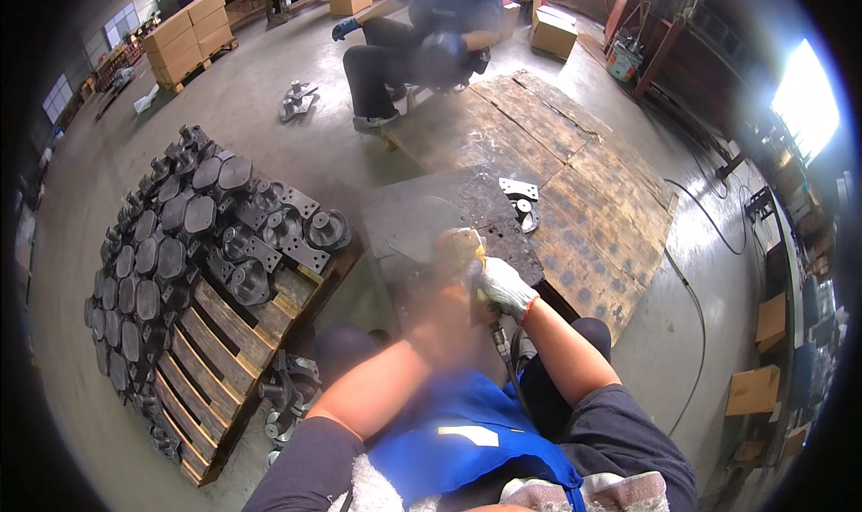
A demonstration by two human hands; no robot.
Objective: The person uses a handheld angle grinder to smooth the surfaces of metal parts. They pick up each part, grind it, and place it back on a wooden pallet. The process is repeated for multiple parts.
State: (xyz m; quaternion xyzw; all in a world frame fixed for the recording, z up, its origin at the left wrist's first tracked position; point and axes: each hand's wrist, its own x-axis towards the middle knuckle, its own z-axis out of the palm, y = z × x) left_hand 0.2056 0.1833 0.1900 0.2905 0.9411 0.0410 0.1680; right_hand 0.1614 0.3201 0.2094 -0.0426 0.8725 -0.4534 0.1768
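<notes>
My right hand [505, 288], in a white knitted glove, is wrapped round a hand-held air tool [476, 283]. A hose fitting [499, 334] hangs from the tool's lower end, toward my lap. Close in front of it is my left hand [458, 250], its fingers lost in a hazy smear on the view. Both hands are over the near part of a dark steel work surface [395, 198]. On that surface, a rounded flat grey plate [431, 220] lies just beyond my hands. A metal bracket part [521, 205] with a round hub sits farther right.
To the left, a wooden pallet [211, 359] bears a heap of dark metal castings [175, 211]. Wooden boards [575, 180] extend behind the work surface. A gloved co-worker [440, 18] sits opposite. An air hose [696, 306] runs along the right floor; cartons [752, 391] stand there.
</notes>
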